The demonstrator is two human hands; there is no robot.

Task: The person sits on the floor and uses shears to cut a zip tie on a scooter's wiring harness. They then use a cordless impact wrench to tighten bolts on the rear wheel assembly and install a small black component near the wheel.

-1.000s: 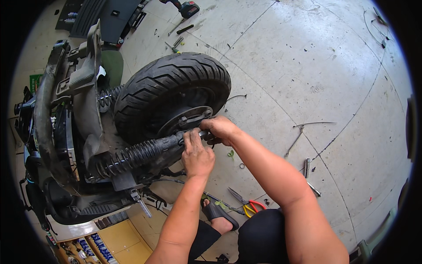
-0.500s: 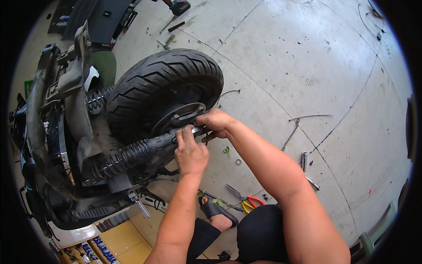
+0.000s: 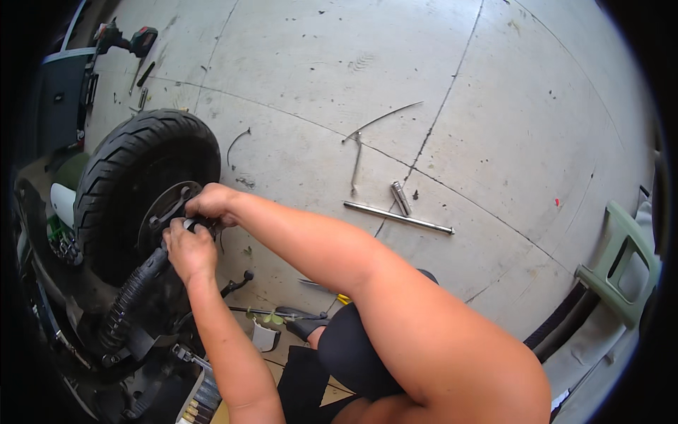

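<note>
Showing below the left hand, a box seemingly holds bottles.

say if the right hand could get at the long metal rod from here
Likely yes: the rod lies uncovered on the floor, though the right hand, at the wheel, would have to come away first.

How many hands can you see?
2: the left hand by the end of the shock absorber, and the right hand just above it in the picture, by the wheel. No others show.
</note>
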